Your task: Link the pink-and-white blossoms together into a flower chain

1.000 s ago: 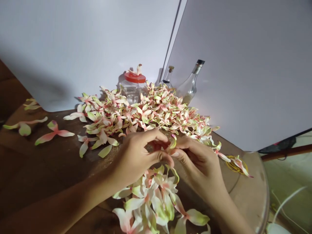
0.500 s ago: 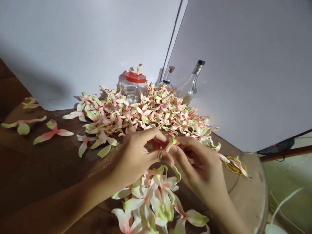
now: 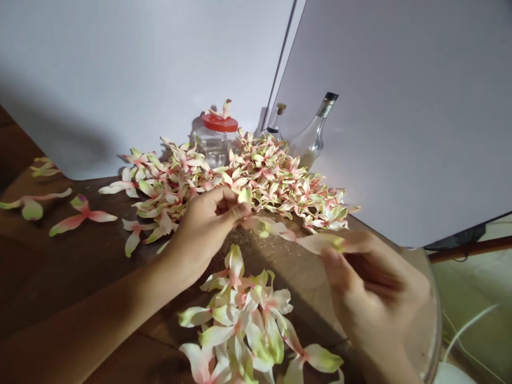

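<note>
Fingers [image 3: 240,212] of both hands [image 3: 204,226] [image 3: 372,288] pinch a long petal [image 3: 292,234] before a petal heap [image 3: 272,176] and jar [image 3: 216,146].

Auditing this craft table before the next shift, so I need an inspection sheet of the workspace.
Surface: brown wooden tabletop with a rounded edge at right, flowers spread across it.
Job's things: pink-and-green flower stretched between the hands; large heap of flowers behind it, smaller pile of flowers in front.
Clutter: glass jar with a red lid, a flower on top; two glass bottles at the back.
Hands: left hand and right hand each grip one end of the flower.
Cables: white cable at lower right, beyond the table.
Surroundings: white panels behind; wooden rod at right.
</note>
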The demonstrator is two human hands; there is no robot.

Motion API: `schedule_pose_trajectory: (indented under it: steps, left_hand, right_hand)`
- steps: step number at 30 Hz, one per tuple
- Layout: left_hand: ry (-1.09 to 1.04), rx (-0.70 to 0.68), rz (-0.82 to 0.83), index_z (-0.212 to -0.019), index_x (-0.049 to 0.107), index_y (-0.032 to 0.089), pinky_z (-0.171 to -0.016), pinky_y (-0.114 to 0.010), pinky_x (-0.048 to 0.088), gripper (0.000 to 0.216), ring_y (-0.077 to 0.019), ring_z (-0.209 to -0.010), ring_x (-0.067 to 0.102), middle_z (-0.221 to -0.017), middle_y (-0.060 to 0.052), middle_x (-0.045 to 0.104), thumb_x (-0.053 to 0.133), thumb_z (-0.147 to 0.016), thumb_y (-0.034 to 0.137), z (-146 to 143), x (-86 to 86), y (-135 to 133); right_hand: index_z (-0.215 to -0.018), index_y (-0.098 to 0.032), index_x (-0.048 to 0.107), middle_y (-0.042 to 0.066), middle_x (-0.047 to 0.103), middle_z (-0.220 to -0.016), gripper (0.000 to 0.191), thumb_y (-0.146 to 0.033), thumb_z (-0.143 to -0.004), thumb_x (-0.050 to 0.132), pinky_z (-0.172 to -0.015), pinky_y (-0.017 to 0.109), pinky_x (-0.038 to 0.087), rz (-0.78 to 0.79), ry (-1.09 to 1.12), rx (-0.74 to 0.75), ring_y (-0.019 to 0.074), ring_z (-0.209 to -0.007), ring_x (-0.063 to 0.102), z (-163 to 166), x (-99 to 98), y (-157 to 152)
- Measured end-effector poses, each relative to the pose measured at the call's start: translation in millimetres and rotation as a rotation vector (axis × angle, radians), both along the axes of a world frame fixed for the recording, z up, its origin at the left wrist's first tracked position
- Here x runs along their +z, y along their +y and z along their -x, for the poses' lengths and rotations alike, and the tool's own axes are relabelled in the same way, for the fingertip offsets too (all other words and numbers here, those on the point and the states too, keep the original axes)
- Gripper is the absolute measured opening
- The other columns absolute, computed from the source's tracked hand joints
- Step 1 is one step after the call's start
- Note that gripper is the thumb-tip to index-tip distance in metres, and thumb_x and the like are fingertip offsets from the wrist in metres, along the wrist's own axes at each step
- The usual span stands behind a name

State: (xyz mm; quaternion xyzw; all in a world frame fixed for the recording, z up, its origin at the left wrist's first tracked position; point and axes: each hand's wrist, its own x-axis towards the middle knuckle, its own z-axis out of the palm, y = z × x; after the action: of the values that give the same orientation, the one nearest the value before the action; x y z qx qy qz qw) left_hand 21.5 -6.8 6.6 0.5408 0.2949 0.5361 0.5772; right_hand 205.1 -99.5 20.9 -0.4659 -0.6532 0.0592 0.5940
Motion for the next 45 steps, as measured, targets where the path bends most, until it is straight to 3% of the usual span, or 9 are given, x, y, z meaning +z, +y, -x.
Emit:
schedule_pose_trajectory:
  steps: [3, 6, 10, 13, 17, 20, 34, 41, 45]
  left_hand:
    - [-0.144, 0.046, 0.130, -0.076, 0.065, 0.017, -0.061, -0.021, 0.041, 0.026, -0.0092, -0.065, 0.050, -0.070, 0.002, 0.058, 0.086, -0.080, 0.031, 0, -1.9, 6]
    - [-0.196, 0.104, 0.177, -0.079, 0.065, 0.017, -0.060, -0.020, 0.042, 0.023, -0.0091, -0.065, 0.053, -0.072, 0.002, 0.060, 0.085, -0.080, 0.027, 1, -3.5, 12]
    - [-0.032, 0.149, -0.074, -0.081, 0.069, 0.018, -0.059, -0.018, 0.045, 0.020, -0.0090, -0.065, 0.058, -0.072, 0.002, 0.064, 0.085, -0.082, 0.029, 6, -2.9, 17]
    - [0.126, 0.064, -0.283, -0.084, 0.071, 0.019, -0.062, -0.018, 0.051, 0.016, -0.0097, -0.065, 0.066, -0.072, 0.002, 0.069, 0.086, -0.079, 0.021, 7, -1.2, 9]
    - [0.196, -0.087, -0.327, -0.096, 0.069, 0.022, -0.053, -0.019, 0.054, 0.014, -0.0111, -0.058, 0.070, -0.076, 0.004, 0.074, 0.080, -0.086, 0.020, 2, -0.5, -12]
    - [0.246, -0.132, -0.374, -0.093, 0.068, 0.024, -0.050, -0.015, 0.051, 0.016, -0.0084, -0.052, 0.067, -0.066, 0.007, 0.072, 0.081, -0.085, 0.019, -1, 0.3, -21]
    - [0.239, -0.150, -0.401, -0.093, 0.066, 0.024, -0.063, -0.010, 0.054, 0.023, -0.0026, -0.052, 0.066, -0.062, 0.012, 0.070, 0.073, -0.086, 0.003, -2, 3.6, -21]
    - [0.296, -0.044, -0.501, -0.090, 0.064, 0.021, -0.068, -0.013, 0.056, 0.023, -0.0062, -0.065, 0.075, -0.077, 0.008, 0.069, 0.070, -0.084, -0.001, -2, 0.8, -21]
    - [0.320, -0.054, -0.456, -0.087, 0.066, 0.020, -0.061, -0.013, 0.054, 0.018, -0.0071, -0.066, 0.073, -0.080, 0.006, 0.067, 0.071, -0.085, 0.003, -3, 2.5, -22]
  right_hand:
    - [-0.081, -0.026, 0.069, -0.001, 0.054, -0.061, 0.015, -0.022, -0.095, 0.067, -0.054, 0.033, 0.040, -0.117, 0.193, 0.112, 0.0156, -0.052, 0.048, 3, -1.1, -2]
    - [-0.080, -0.023, 0.072, -0.003, 0.048, -0.057, 0.020, -0.034, -0.097, 0.069, -0.049, 0.032, 0.038, -0.205, 0.348, 0.222, 0.0130, -0.047, 0.045, 4, 2.9, -1]
    - [-0.082, -0.022, 0.068, -0.001, 0.055, -0.062, 0.023, -0.030, -0.102, 0.059, -0.048, 0.030, 0.032, 0.029, 0.196, 0.378, 0.0132, -0.051, 0.045, -3, 6.8, 0]
    - [-0.076, -0.022, 0.059, -0.002, 0.053, -0.063, 0.031, -0.032, -0.105, 0.054, -0.052, 0.028, 0.032, 0.185, -0.040, 0.301, 0.0120, -0.055, 0.045, -6, 5.4, 5]
    - [-0.083, -0.022, 0.062, -0.004, 0.059, -0.069, 0.021, -0.032, -0.101, 0.063, -0.057, 0.024, 0.037, 0.309, -0.132, 0.233, 0.0096, -0.060, 0.051, -3, 2.9, 12]
    - [-0.088, -0.023, 0.066, -0.003, 0.066, -0.078, 0.017, -0.034, -0.100, 0.067, -0.062, 0.025, 0.041, 0.352, -0.133, 0.241, 0.0108, -0.068, 0.058, -1, 1.1, 15]
    - [-0.091, -0.023, 0.068, -0.002, 0.069, -0.083, 0.014, -0.029, -0.102, 0.062, -0.066, 0.024, 0.045, 0.326, -0.148, 0.243, 0.0105, -0.072, 0.062, 0, 0.6, 15]
    - [-0.102, -0.020, 0.063, -0.005, 0.058, -0.073, 0.007, -0.015, -0.098, 0.063, -0.056, 0.020, 0.040, 0.073, -0.428, 0.039, 0.0070, -0.059, 0.049, 5, 0.4, 10]
    - [-0.103, -0.021, 0.062, -0.005, 0.056, -0.070, 0.006, -0.017, -0.098, 0.062, -0.052, 0.020, 0.038, 0.126, -0.439, 0.064, 0.0070, -0.056, 0.047, 4, 0.4, 9]
